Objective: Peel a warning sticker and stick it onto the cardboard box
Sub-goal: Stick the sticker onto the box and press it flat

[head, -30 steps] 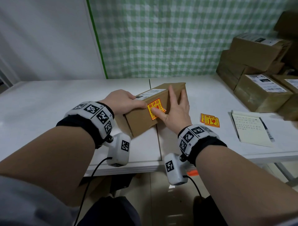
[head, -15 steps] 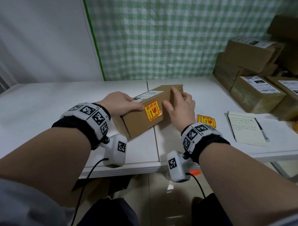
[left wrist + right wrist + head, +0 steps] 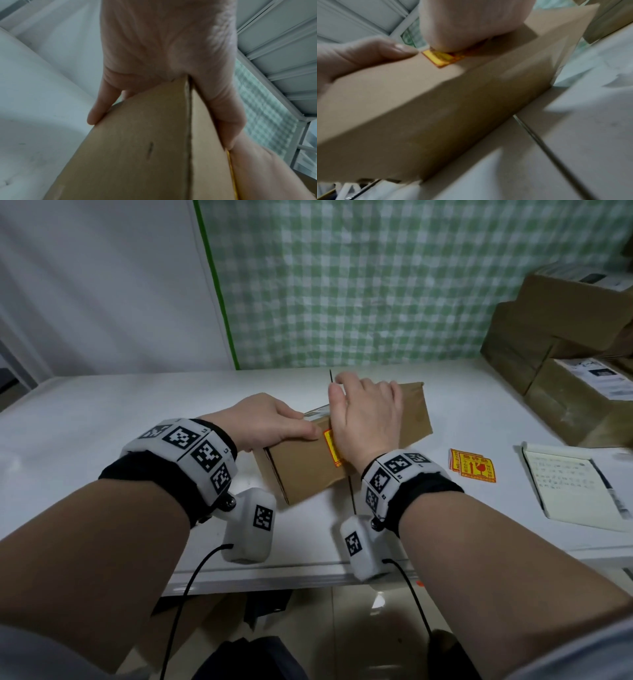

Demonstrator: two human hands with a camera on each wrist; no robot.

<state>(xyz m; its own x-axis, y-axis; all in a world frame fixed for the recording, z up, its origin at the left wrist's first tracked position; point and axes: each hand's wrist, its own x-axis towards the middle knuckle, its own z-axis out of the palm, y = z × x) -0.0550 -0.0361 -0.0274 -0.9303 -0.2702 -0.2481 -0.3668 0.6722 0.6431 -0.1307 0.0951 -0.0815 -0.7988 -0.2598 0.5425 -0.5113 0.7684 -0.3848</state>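
A brown cardboard box (image 3: pixel 308 470) lies tilted on the white table (image 3: pixel 102 422). My left hand (image 3: pixel 270 422) grips its left end, with the thumb on the near face and the fingers (image 3: pixel 97 108) behind. My right hand (image 3: pixel 366 419) lies across the box (image 3: pixel 436 101), palm pressing the yellow and red warning sticker (image 3: pixel 330 445) on the near face, fingers reaching over the top. Only the sticker's left edge (image 3: pixel 441 59) shows under the palm. In the left wrist view the box (image 3: pixel 145 148) fills the lower half.
Spare warning stickers (image 3: pixel 472 469) lie on the table right of the box. An open notebook (image 3: pixel 575 484) with a pen sits further right. Several labelled cardboard boxes (image 3: pixel 565 337) are stacked at the back right. A green checked curtain hangs behind.
My right hand has slid left along the box's near face and now covers most of the sticker. The left hand keeps its grip on the left end.
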